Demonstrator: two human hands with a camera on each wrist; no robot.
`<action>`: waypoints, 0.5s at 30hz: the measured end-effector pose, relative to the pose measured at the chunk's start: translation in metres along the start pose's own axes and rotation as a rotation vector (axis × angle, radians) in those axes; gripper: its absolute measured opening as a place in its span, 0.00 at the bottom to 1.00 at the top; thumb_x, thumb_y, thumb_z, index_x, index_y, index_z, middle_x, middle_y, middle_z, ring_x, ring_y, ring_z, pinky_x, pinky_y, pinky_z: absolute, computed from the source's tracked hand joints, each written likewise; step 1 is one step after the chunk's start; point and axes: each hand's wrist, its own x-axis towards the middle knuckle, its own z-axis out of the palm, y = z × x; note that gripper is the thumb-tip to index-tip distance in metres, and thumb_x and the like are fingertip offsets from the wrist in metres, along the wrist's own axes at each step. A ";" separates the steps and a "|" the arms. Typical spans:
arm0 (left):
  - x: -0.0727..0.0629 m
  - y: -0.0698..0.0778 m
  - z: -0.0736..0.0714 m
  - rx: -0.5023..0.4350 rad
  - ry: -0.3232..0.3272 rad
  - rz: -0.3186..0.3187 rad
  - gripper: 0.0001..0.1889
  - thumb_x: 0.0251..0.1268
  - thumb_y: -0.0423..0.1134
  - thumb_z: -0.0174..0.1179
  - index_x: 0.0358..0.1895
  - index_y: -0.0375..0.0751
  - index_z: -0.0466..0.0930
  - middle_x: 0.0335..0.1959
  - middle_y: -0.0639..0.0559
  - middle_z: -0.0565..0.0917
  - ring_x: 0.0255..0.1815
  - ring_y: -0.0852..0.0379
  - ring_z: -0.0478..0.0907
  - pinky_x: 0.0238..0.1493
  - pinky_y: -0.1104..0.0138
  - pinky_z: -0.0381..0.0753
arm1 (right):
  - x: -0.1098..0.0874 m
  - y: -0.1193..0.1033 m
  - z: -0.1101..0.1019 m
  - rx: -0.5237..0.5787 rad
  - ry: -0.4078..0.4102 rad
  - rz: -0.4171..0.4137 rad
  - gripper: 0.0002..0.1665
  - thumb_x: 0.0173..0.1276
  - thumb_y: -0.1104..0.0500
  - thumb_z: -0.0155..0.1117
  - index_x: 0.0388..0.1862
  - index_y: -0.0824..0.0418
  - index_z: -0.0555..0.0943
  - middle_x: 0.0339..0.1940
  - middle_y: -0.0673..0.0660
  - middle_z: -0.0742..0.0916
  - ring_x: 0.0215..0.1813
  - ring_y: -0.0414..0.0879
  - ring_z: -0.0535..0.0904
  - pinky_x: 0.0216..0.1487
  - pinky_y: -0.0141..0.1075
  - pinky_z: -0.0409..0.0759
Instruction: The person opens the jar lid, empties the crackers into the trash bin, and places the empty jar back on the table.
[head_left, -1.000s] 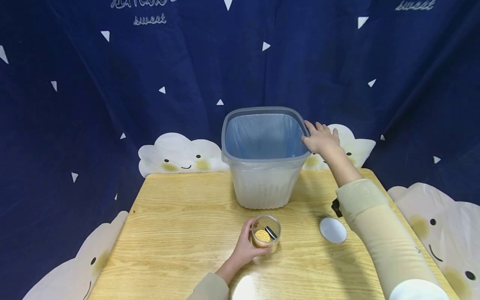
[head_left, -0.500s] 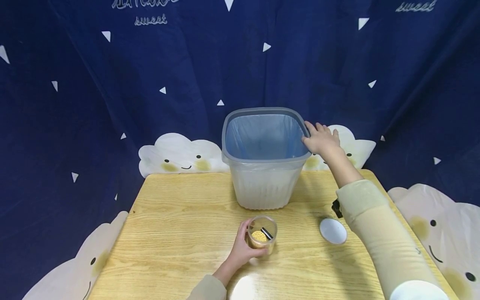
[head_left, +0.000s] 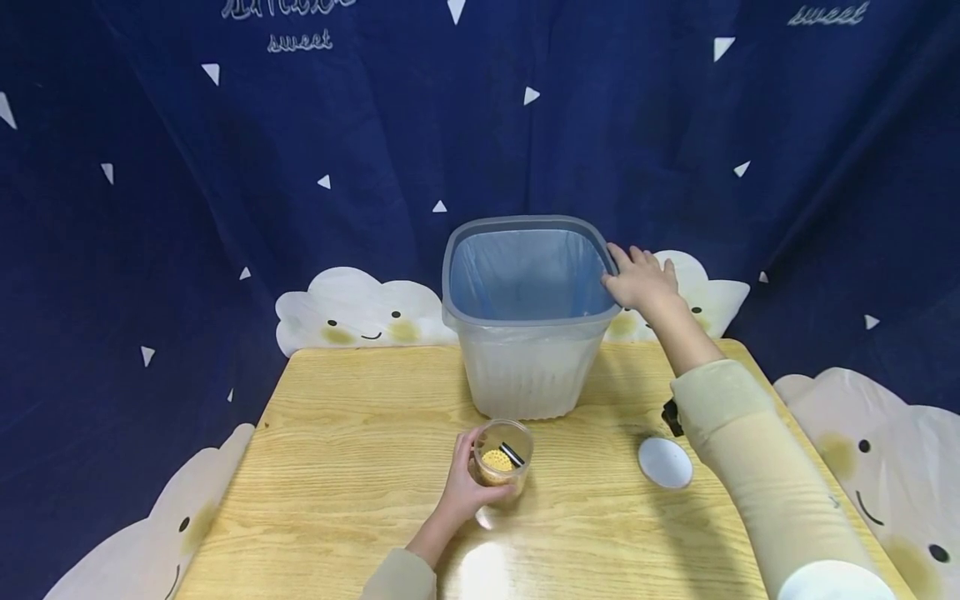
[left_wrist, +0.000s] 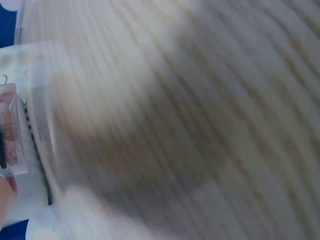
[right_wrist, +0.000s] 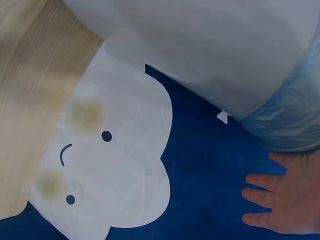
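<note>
My left hand (head_left: 463, 486) grips a clear plastic jar (head_left: 501, 467) from its left side, with the thumb at the near side. Inside the jar lie a yellow round biscuit (head_left: 496, 460) with dots and a dark sandwich cookie (head_left: 512, 454) with a white middle. At the left edge of the left wrist view, the jar (left_wrist: 11, 135) shows tilted beside blurred wood grain. My right hand (head_left: 641, 279) touches the grey rim of the bin (head_left: 529, 367) on its right side. In the right wrist view, the right hand's fingers (right_wrist: 260, 196) are straight and spread beside the bluish bin liner (right_wrist: 292, 112).
Bin and jar are over a wooden table (head_left: 360, 417). A white round lid (head_left: 665, 462) lies at the right, near a small black object (head_left: 672, 417) partly behind the right sleeve. A dark blue curtain (head_left: 405, 125) with clouds and triangles hangs behind.
My left hand has moved left with the jar, away from below the bin's middle. My right hand and the bin have stayed in place.
</note>
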 end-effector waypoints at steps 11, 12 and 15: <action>0.005 0.002 -0.017 0.003 0.073 0.061 0.48 0.29 0.30 0.76 0.63 0.41 0.62 0.53 0.41 0.65 0.57 0.41 0.61 0.59 0.51 0.61 | 0.000 0.000 0.001 0.005 -0.002 -0.001 0.37 0.70 0.49 0.40 0.73 0.59 0.44 0.71 0.71 0.50 0.70 0.67 0.40 0.66 0.65 0.34; 0.005 0.009 -0.020 0.002 0.075 0.059 0.48 0.29 0.28 0.75 0.63 0.38 0.62 0.53 0.41 0.65 0.56 0.40 0.61 0.59 0.50 0.61 | 0.000 0.000 0.001 0.005 -0.001 -0.001 0.37 0.70 0.49 0.40 0.73 0.59 0.44 0.71 0.71 0.50 0.70 0.67 0.41 0.66 0.65 0.34; 0.006 0.012 -0.024 0.012 0.095 0.069 0.48 0.29 0.28 0.75 0.63 0.39 0.62 0.53 0.40 0.66 0.56 0.37 0.62 0.58 0.49 0.62 | 0.001 0.000 0.000 0.006 0.000 0.000 0.37 0.70 0.49 0.40 0.73 0.59 0.44 0.71 0.71 0.50 0.70 0.67 0.41 0.66 0.65 0.34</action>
